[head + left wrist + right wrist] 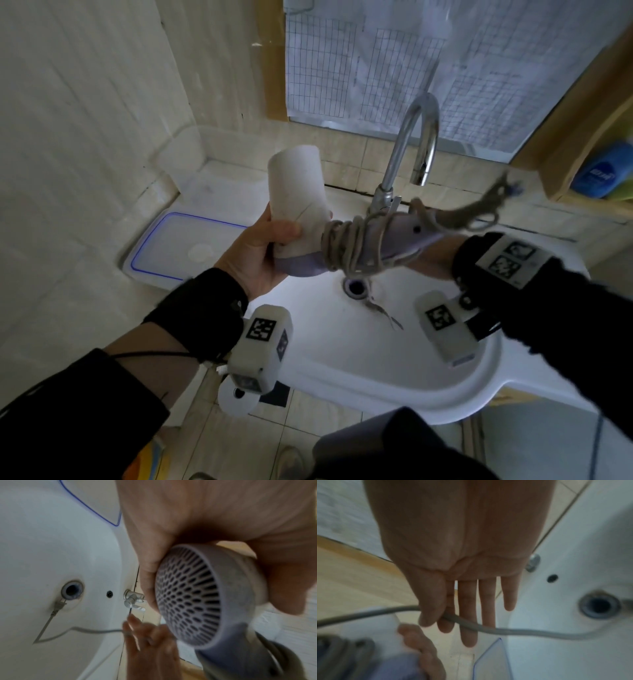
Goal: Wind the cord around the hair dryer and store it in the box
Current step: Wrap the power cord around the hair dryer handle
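Below us a white sink [359, 359] fills the space, with a clear box [191, 154] and its blue-edged lid [178, 246] on the ledge to its left. Our left hand [260, 253] grips the hair dryer [298, 202] by its barrel above the basin. Our right hand [464, 574] pinches the grey cord [513, 630] between thumb and forefinger, other fingers straight; several turns already wrap the handle.
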Demonstrator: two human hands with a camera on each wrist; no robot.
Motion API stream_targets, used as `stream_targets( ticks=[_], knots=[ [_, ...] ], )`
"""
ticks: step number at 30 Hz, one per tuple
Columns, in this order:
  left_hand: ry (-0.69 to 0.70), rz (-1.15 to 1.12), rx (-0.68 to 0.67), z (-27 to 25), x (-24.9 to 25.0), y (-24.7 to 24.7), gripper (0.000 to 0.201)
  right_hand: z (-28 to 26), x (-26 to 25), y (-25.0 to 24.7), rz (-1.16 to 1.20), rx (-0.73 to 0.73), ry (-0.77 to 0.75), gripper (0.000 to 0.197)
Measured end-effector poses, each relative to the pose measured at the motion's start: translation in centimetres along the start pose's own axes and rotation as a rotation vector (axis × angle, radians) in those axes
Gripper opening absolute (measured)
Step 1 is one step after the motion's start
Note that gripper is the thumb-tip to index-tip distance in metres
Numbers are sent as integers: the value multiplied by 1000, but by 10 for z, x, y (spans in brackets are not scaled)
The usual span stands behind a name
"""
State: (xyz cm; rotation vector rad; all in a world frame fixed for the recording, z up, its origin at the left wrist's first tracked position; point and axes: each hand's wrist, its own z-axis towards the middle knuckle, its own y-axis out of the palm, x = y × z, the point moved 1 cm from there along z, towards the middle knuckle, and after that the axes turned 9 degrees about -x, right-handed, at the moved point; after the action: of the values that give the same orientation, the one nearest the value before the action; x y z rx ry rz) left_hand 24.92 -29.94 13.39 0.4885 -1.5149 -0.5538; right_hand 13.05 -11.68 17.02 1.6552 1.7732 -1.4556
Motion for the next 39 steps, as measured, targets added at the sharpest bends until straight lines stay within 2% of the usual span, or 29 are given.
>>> stream_targets(
  ticks=[2,4,5,9,11,13,16,23,32,37,39],
  knots=[
    [68,-51,83,5,-3,1,92,12,11,26,27,-50,9,21],
    [133,-54,182,10,-2,1,82,25,24,47,34,-111,27,17],
    [160,-25,246,12,-1,1,78,29,32,52,-39,-109,60,18],
    [231,238,481,16,3,2,85,43,41,74,-371,-158,122,16],
    [226,417,523,14,0,-3,76,42,34,79,-566,-193,133,17],
    [217,623,472,10,-3,-7,76,37,24,78,-691,-223,136,21],
    [180,867,401,3,-4,-8,74,26,16,72,-722,-219,91,18],
    [102,1122,331,-9,-11,-5,77,2,2,61,-737,-178,43,17],
    [45,1202,205,-14,-9,2,76,-10,-9,37,-678,-164,90,14],
    [-59,1166,65,-14,-6,8,75,-14,-13,21,-713,-138,120,13],
    [-91,1127,7,-14,-5,10,75,-16,-16,17,-711,-138,123,21]
  ],
)
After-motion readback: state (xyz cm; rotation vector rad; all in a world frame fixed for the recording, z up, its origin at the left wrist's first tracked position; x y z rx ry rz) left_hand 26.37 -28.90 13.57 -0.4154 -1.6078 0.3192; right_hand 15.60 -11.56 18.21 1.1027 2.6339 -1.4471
